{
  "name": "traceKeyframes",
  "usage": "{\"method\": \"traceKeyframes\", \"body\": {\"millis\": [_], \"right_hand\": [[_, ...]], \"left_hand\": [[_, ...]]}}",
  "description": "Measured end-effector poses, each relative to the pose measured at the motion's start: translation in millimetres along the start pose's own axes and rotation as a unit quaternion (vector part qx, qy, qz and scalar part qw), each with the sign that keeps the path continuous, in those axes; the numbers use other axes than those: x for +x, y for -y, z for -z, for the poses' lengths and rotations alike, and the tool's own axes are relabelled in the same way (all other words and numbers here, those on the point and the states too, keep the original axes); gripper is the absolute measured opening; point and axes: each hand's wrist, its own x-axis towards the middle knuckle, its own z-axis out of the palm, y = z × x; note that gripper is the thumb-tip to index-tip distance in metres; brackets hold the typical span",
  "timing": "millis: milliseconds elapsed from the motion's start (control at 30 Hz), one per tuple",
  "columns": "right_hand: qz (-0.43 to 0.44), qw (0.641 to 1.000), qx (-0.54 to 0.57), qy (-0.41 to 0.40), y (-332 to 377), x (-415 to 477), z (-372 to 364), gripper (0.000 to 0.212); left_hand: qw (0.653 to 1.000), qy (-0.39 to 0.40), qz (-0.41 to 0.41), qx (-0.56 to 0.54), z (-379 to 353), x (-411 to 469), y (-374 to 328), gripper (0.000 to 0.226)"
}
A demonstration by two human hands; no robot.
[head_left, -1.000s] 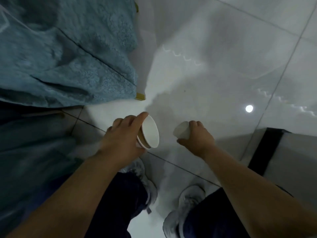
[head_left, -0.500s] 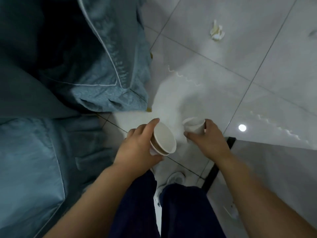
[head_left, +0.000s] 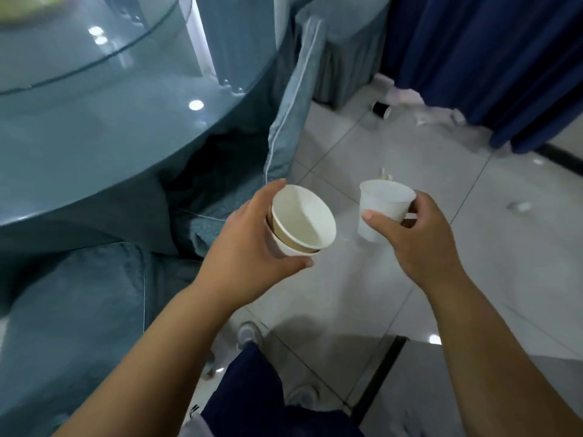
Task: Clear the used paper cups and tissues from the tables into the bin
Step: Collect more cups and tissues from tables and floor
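My left hand (head_left: 252,247) grips a stack of nested paper cups (head_left: 301,220), white inside with a tan outer wall, tilted so the mouth faces right. My right hand (head_left: 419,241) holds a single white paper cup (head_left: 383,206) upright, thumb across its front. The two cups are apart, at about the same height over the tiled floor. A dark cup (head_left: 381,109) lies on its side on the floor farther off, with crumpled tissues (head_left: 429,113) beside it by the curtain. A small scrap (head_left: 385,176) lies just beyond the white cup.
A round glass-topped table (head_left: 94,127) with a teal cloth fills the left. Teal-covered chairs (head_left: 72,310) stand at near left and at the back (head_left: 347,42). A dark blue curtain (head_left: 489,58) hangs at the right. No bin is in view.
My view has lifted from the floor to take in the table and curtain. Both hands have risen with their cups, and the right cup has turned upright.
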Motion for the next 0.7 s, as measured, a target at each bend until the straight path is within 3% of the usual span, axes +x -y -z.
{"method": "traceKeyframes", "body": {"millis": [100, 367, 700], "right_hand": [[0.045, 0.998, 0.046, -0.001, 45.5, 4.8, -2.8, 0.046], [0.122, 0.987, 0.102, 0.011, 136.2, 47.6, -25.4, 0.058], [0.126, 0.983, 0.132, 0.002, 181.9, 127.9, -57.6, 0.053]], "left_hand": [[0.998, -0.050, -0.017, -0.034, 39.3, 2.9, -17.3, 0.096], [0.984, -0.149, -0.033, -0.093, 122.6, 57.6, -17.9, 0.095], [0.984, -0.134, -0.056, -0.108, 154.8, 160.3, -5.4, 0.092]]}}
